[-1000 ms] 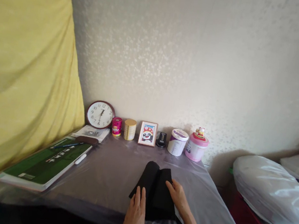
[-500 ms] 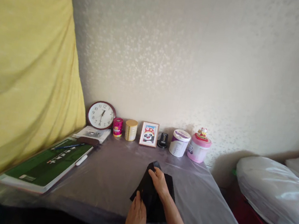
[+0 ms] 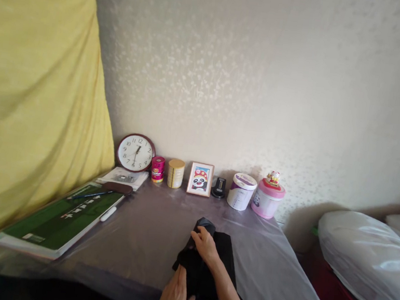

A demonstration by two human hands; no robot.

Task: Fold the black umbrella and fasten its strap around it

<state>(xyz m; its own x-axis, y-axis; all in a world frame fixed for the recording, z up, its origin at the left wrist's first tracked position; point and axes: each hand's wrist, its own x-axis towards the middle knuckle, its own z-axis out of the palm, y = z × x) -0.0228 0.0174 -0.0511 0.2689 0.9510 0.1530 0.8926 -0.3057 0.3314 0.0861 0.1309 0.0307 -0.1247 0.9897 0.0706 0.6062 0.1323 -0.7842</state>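
The right hand (image 3: 205, 246) and left hand (image 3: 175, 294) touch the black cloth (image 3: 202, 280), slightly apart; cannot tell whether either grips

Plain black on the held item (image 3: 226, 258), greyish purple across the worktop (image 3: 146, 231), yellow on the hanging cloth (image 3: 34, 100), green (lettered in white) on the book (image 3: 54, 224), pale specks over the beige wall (image 3: 194, 81).

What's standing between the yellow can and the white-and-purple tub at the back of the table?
In the head view, a framed panda picture and, right of it, a small black object stand between the yellow can and the tub.
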